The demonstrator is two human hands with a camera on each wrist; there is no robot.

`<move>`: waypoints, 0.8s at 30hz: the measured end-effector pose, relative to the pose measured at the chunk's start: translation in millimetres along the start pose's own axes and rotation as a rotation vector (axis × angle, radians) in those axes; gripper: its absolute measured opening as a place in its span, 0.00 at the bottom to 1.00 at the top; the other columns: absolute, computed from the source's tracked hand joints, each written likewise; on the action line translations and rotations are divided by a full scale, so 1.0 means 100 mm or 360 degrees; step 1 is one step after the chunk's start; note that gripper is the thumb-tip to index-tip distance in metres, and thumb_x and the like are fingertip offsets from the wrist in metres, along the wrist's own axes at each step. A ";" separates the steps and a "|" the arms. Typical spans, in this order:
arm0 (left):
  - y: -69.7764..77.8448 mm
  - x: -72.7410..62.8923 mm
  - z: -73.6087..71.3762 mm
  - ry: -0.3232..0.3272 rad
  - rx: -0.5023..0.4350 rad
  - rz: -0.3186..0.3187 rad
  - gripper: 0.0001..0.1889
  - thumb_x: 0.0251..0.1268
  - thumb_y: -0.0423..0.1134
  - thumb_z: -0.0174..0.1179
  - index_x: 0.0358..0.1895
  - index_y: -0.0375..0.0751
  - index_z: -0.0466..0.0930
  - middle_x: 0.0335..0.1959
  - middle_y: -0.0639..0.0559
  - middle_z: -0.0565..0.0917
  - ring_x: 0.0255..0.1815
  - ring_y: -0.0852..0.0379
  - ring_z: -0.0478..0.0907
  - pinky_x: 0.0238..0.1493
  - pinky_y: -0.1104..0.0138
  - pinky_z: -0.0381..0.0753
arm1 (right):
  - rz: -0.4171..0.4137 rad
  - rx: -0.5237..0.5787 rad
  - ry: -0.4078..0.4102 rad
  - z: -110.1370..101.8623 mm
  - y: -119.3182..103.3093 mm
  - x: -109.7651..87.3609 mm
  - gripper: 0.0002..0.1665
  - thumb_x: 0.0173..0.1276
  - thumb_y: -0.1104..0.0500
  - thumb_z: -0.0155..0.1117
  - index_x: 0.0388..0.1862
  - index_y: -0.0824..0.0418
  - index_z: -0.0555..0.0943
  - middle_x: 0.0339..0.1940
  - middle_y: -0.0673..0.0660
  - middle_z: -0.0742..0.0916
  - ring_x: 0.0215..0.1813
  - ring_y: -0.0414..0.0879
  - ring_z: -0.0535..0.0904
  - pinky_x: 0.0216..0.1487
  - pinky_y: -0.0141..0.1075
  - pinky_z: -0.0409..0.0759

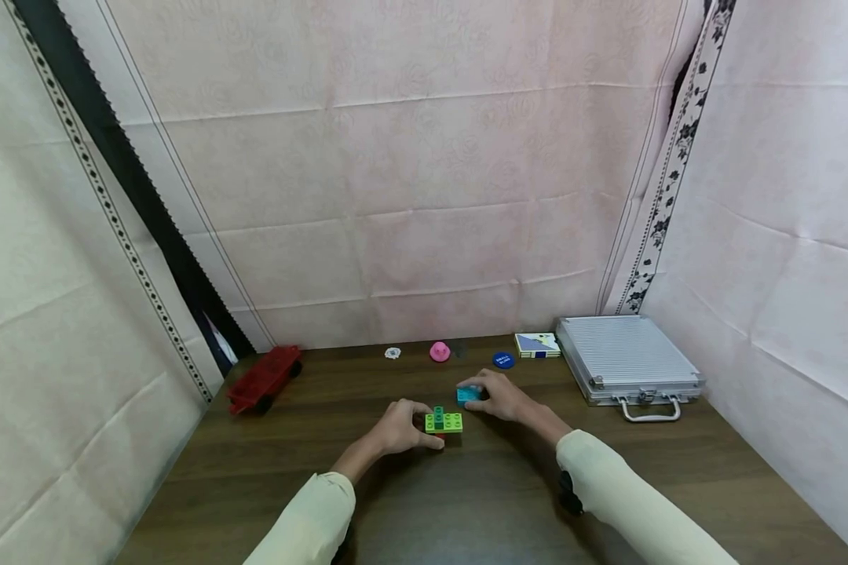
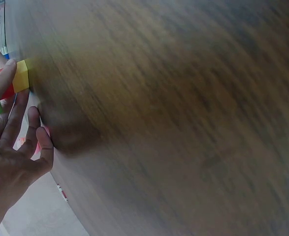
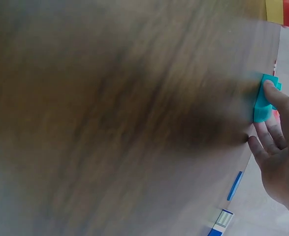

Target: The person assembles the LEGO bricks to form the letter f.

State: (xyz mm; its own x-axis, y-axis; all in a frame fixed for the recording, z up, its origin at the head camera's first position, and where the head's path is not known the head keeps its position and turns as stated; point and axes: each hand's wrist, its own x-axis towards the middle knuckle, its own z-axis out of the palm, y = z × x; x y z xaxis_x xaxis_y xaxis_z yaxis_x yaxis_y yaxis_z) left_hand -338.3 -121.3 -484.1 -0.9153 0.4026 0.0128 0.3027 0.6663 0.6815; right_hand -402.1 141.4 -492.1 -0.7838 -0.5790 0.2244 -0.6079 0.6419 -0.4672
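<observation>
In the head view, my left hand holds a small stack of toy building bricks by its left side. On top is a lime-green brick with a narrow dark-green brick standing on it. The left wrist view shows a red brick and a yellow brick lower in the stack, the thumb lying across the red one. Slightly farther back and to the right, my right hand pinches a turquoise brick between thumb and fingers. This brick is apart from the stack.
Along the table's back lie a white scalloped piece, a pink round object, a blue disc and a small box. A red toy vehicle stands left, a silver case right. Cloth hangs behind.
</observation>
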 end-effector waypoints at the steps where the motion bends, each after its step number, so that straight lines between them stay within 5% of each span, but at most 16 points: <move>1: 0.00 0.00 0.00 0.0000 0.0000 0.0000 0.30 0.53 0.46 0.82 0.57 0.35 0.85 0.49 0.49 0.86 0.46 0.56 0.78 0.51 0.55 0.82 | 0.0006 -0.0002 0.0002 0.00 0.00 -0.01 0.23 0.73 0.55 0.72 0.65 0.59 0.84 0.49 0.57 0.82 0.46 0.46 0.78 0.50 0.45 0.80; 24: 0.00 -0.01 -0.01 -0.0012 -0.0049 -0.0001 0.30 0.55 0.46 0.81 0.58 0.34 0.84 0.47 0.49 0.86 0.42 0.57 0.78 0.47 0.59 0.82 | -0.0076 0.0049 0.0060 -0.32 -0.39 -0.12 0.24 0.73 0.53 0.71 0.66 0.57 0.83 0.49 0.56 0.82 0.50 0.55 0.81 0.48 0.45 0.82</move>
State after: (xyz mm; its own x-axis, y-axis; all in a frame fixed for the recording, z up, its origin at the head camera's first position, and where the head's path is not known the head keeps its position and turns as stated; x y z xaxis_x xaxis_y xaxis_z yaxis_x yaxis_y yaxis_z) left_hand -337.1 -122.4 -483.8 -0.9135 0.4068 0.0072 0.2938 0.6472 0.7035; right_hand -373.2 139.6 -449.1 -0.7586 -0.5889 0.2788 -0.6410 0.5980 -0.4811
